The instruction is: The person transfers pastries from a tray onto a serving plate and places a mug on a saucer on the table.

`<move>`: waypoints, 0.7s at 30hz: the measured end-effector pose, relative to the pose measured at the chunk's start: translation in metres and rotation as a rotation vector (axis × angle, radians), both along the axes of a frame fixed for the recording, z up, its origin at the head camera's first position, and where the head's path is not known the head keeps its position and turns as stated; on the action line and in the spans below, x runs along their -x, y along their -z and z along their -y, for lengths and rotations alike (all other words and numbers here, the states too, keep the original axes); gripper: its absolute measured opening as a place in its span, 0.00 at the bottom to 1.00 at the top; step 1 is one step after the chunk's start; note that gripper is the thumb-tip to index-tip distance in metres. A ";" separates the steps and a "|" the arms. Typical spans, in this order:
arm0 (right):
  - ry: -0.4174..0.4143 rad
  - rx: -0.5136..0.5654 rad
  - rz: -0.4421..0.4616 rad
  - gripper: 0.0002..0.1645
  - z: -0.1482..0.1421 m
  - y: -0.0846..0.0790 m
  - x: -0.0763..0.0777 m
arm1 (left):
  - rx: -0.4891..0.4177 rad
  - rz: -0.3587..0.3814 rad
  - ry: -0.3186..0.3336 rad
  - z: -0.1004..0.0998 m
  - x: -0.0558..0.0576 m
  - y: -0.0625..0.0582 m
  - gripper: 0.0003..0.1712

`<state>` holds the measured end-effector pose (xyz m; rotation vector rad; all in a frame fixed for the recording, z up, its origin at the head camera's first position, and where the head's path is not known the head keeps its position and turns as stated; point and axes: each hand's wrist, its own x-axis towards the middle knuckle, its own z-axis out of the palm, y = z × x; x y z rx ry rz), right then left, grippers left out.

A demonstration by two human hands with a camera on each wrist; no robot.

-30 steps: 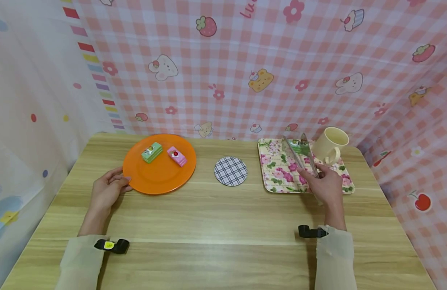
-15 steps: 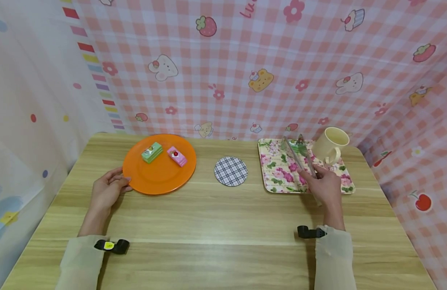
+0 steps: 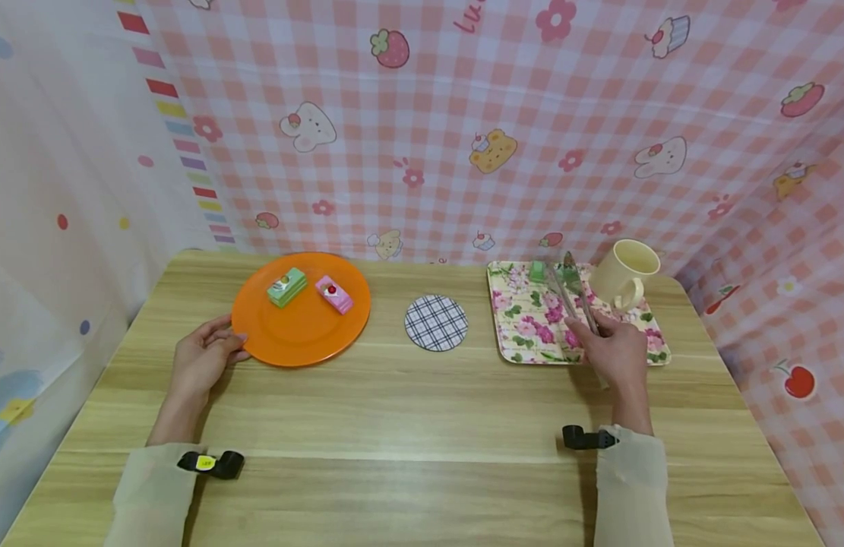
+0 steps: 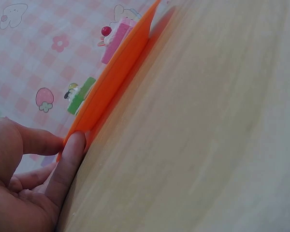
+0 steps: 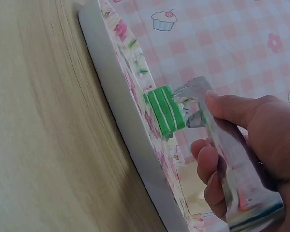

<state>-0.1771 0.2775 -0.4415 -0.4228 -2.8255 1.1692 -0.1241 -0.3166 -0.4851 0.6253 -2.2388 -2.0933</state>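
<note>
At the left, my left hand (image 3: 206, 357) pinches the rim of an orange plate (image 3: 298, 342), thumb and finger on its edge in the left wrist view. A green toy cake slice (image 3: 286, 287) and a pink toy cake slice (image 3: 334, 295) lie on the plate. My right hand (image 3: 616, 349) grips metal tongs (image 5: 237, 169) over a floral tray (image 3: 524, 334). Another green toy cake slice (image 5: 166, 111), striped with white, sits on the tray. The tongs' tips are right at this slice, partly covering it in the head view.
A cream mug (image 3: 620, 273) stands at the tray's back right, beside my right hand. Between plate and tray lies a round checked coaster (image 3: 436, 323). Patterned cloth (image 3: 422, 129) hangs behind the wooden table (image 3: 394, 456).
The tongs' left arm has shifted right and the tips stand closer together. More of the green slice shows to the left of the tongs. My left hand and the plate stay put.
</note>
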 end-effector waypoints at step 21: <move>-0.019 -0.047 0.086 0.43 0.017 0.006 0.004 | 0.025 0.010 0.004 0.000 0.000 -0.001 0.37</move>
